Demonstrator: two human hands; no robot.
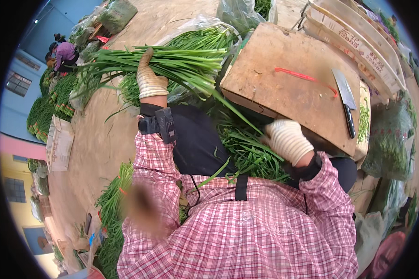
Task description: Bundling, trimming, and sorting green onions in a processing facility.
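My left hand (151, 78), in a striped knit glove, grips a bunch of long green chives (188, 59) with the thumb across the top. The bunch lies sideways above an open plastic bag (199, 23) of more chives. My right hand (288, 139), gloved alike, is curled over a heap of loose green leaves (251, 153) by my lap. A long leaf (239, 113) runs from the bunch down to its blurred fingers; whether they pinch it is unclear. Beyond the right hand stands a wooden board (286, 73) bearing a red strip (303, 76) and a kitchen knife (345, 97).
White plastic crates (356, 45) stand behind the board. Bagged greens (387, 139) sit at the right. Tied chive bundles (117, 198) lie by my left side. Farther left are a white crate (60, 143), piled bundles (47, 117) and a crouching person (65, 54).
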